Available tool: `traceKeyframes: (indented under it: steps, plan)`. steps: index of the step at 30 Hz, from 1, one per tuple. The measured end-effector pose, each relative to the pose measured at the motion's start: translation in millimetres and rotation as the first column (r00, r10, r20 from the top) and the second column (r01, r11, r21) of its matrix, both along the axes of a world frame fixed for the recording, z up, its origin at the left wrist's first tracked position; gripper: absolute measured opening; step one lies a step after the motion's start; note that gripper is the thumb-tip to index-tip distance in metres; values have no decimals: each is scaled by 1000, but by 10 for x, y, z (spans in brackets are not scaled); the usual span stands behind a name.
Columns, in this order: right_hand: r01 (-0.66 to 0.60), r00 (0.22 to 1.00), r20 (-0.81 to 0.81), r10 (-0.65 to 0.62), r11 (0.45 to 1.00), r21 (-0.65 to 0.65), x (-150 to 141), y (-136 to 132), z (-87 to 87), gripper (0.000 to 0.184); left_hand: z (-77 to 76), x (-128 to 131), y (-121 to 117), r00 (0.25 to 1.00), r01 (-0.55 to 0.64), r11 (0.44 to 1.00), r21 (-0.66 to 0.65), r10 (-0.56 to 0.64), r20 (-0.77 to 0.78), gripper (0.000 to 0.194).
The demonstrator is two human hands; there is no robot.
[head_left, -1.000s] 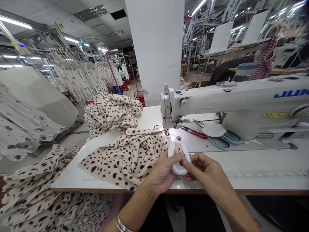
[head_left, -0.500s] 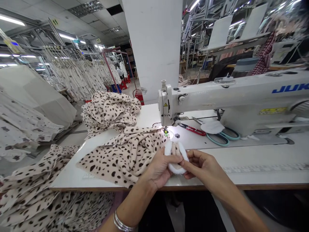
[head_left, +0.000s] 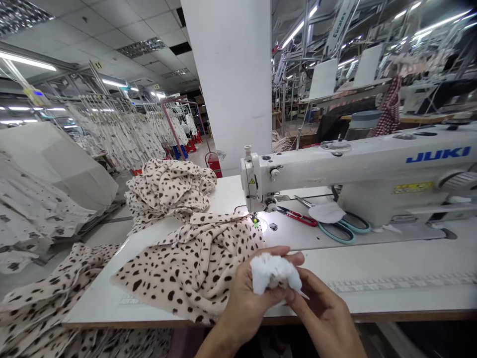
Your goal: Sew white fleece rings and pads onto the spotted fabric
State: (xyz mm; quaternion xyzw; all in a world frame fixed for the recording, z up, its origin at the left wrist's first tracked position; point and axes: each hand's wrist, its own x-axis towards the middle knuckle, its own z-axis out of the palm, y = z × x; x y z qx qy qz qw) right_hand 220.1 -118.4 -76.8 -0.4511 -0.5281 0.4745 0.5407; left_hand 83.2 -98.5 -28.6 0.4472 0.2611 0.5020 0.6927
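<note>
A small fluffy white fabric piece (head_left: pixel 274 268) is held between both my hands, in front of the sewing machine (head_left: pixel 357 159). My left hand (head_left: pixel 248 298) wraps round it from the left, thumb pressed along its lower edge. From the right, my right hand (head_left: pixel 322 303) pinches the lower edge between thumb and fingers. The inside of the piece is mostly hidden. Left of my hands, spotted pink fabric (head_left: pixel 201 263) lies spread on the white table (head_left: pixel 372 263), its corner by the lit needle area of the machine.
Red-handled thread snips (head_left: pixel 298 217), teal-handled scissors (head_left: pixel 337 232) and a white fabric piece (head_left: pixel 327 212) lie on the machine bed. A heap of spotted fabric (head_left: pixel 169 186) stands at the back left. More spotted fabric (head_left: pixel 55 293) hangs beside the table's left edge.
The white piece was a white-edged oval with a pinkish middle; now it is turned and bunched, mostly white side showing. My hands have turned with it, and the view has tilted up slightly.
</note>
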Motion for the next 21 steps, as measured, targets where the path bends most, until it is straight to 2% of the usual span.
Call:
traceKeyframes:
  steps: [3, 7, 10, 13, 16, 18, 21]
  plan:
    - [43, 999, 31, -44, 997, 60, -14, -55, -20, 32, 24, -22, -68, 996, -14, 996, 93, 22, -90, 38]
    - [138, 975, 134, -177, 957, 256, -15, -71, -4, 16, 64, 6, -101, 994, -61, 998, 9, 61, -87, 36]
    - [147, 935, 243, -259, 905, 400, -13, -61, 8, 6, 95, 29, -89, 985, -135, 990, -32, 131, -111, 33]
    - [208, 861, 303, -408, 827, 523, -6, -56, -7, 4, 102, 31, -74, 970, -188, 981, -57, 177, -166, 37]
    - [259, 752, 331, -570, 718, 647, -11, -71, -35, 7, 62, 40, -88, 951, -278, 956, -92, 260, -168, 64]
    - [228, 703, 339, -625, 650, 725, -44, -88, -48, 13, 28, 64, -118, 963, -252, 958, -134, 234, -135, 79]
    - [197, 695, 311, -648, 587, 785, -150, -109, -73, 20, 15, 106, -156, 987, -158, 967, -198, 150, -59, 67]
